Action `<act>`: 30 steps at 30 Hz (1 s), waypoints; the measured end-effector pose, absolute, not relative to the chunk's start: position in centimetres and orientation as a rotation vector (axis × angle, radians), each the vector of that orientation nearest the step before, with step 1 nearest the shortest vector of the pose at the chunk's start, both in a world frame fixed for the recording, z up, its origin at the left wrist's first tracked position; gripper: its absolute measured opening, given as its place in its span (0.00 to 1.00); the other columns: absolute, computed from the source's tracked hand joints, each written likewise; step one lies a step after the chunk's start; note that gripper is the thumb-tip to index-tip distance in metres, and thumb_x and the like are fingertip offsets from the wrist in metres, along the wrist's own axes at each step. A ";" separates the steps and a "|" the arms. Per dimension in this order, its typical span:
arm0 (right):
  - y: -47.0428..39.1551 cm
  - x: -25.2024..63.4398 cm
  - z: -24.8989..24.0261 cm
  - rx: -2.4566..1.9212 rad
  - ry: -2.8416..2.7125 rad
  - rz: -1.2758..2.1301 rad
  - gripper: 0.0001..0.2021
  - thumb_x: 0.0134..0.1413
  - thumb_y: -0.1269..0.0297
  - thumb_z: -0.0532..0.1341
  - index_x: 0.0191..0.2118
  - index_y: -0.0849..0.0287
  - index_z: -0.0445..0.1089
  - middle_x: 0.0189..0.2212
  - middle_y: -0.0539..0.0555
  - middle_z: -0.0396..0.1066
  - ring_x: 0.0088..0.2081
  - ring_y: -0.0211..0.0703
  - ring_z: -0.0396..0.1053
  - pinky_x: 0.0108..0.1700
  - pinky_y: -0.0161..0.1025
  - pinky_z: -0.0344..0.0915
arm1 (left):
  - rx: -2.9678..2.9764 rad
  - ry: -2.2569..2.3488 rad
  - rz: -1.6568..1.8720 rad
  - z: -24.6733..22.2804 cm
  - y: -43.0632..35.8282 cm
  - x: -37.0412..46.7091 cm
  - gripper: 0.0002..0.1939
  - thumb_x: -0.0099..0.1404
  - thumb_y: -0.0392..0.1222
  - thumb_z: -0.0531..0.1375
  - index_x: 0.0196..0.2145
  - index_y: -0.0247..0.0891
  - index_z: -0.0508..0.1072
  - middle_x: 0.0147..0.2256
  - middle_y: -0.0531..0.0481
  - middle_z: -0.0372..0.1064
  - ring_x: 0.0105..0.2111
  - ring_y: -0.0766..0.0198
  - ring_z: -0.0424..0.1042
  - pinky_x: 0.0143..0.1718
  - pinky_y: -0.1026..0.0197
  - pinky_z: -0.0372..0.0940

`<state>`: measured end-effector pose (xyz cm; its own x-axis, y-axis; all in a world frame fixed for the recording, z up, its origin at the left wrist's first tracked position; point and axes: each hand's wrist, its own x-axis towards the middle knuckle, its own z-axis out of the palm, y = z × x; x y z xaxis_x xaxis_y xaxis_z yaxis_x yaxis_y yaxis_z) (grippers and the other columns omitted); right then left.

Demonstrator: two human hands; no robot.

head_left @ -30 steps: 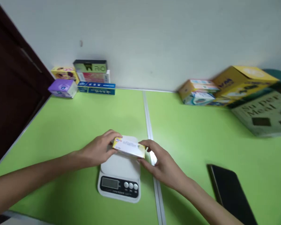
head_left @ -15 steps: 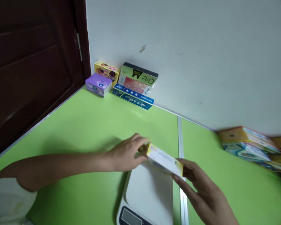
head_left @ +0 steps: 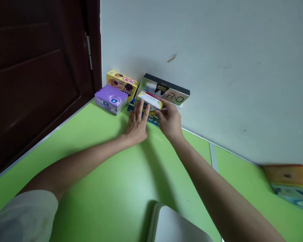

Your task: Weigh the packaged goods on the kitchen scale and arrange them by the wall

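A small white and yellow box is on top of the blue toothpaste box, in front of the stacked boxes at the wall. My right hand grips its right end between thumb and fingers. With fingers stretched out, my left hand rests its fingertips against the front of the small box and the blue one below, partly covering both. Behind them stands a green and black box marked R&O. Just left are a purple tissue pack and a yellow snack box.
A white kitchen scale is at the near edge of the green table. More boxes are stacked at the right, against the wall. A dark door bounds the left side.
The small box has moved from above the scale to the stack by the wall. My left hand has released its end and spread its fingers, and the view has shifted.
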<state>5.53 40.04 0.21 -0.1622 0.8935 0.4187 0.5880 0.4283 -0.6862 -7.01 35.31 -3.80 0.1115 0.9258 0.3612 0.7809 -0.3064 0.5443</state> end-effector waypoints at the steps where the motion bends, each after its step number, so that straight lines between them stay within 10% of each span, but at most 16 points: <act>1: 40.6 5.1 -0.1 -1.268 -1.851 0.430 0.22 0.49 0.71 0.57 0.53 0.60 0.65 0.50 0.63 0.66 0.48 0.53 0.67 0.51 0.53 0.66 | 2.168 1.743 0.927 -4.0 36.1 -7.1 0.47 0.54 0.25 0.54 0.67 0.32 0.36 0.69 0.32 0.23 0.68 0.44 0.22 0.65 0.37 0.35; 11: 42.7 4.3 -2.4 -1.284 -1.851 0.395 0.26 0.54 0.73 0.53 0.60 0.58 0.54 0.45 0.60 0.70 0.46 0.52 0.70 0.50 0.52 0.66 | 2.247 1.853 0.869 -6.5 37.9 -7.2 0.47 0.56 0.31 0.58 0.67 0.30 0.37 0.69 0.32 0.22 0.68 0.44 0.21 0.66 0.40 0.38; 21: 33.8 7.3 2.9 -1.336 -2.139 0.612 0.11 0.53 0.77 0.53 0.40 0.61 0.68 0.38 0.59 0.74 0.39 0.48 0.71 0.43 0.43 0.67 | 2.342 1.769 0.750 -3.3 34.4 -7.1 0.36 0.57 0.29 0.56 0.63 0.29 0.53 0.69 0.32 0.35 0.69 0.44 0.30 0.65 0.38 0.41; 25: 24.5 14.2 4.5 -1.170 -2.385 0.882 0.10 0.51 0.78 0.58 0.36 0.61 0.74 0.34 0.54 0.77 0.34 0.41 0.72 0.40 0.37 0.68 | 2.611 1.336 0.422 1.9 27.9 -3.7 0.16 0.62 0.39 0.55 0.47 0.35 0.73 0.65 0.37 0.51 0.68 0.47 0.36 0.66 0.38 0.39; 30: 13.5 21.5 7.0 -1.096 -2.099 1.576 0.11 0.53 0.74 0.62 0.44 0.67 0.73 0.42 0.58 0.76 0.41 0.39 0.73 0.48 0.34 0.68 | 2.473 0.674 -0.126 4.9 17.4 -0.9 0.24 0.58 0.50 0.61 0.53 0.49 0.71 0.67 0.47 0.48 0.67 0.42 0.41 0.63 0.35 0.46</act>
<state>21.54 13.52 7.02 -0.6660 0.7182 -0.2015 0.3940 0.1093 -0.9126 -0.91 17.44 4.94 0.8689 0.4386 -0.2295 0.4918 -0.7124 0.5006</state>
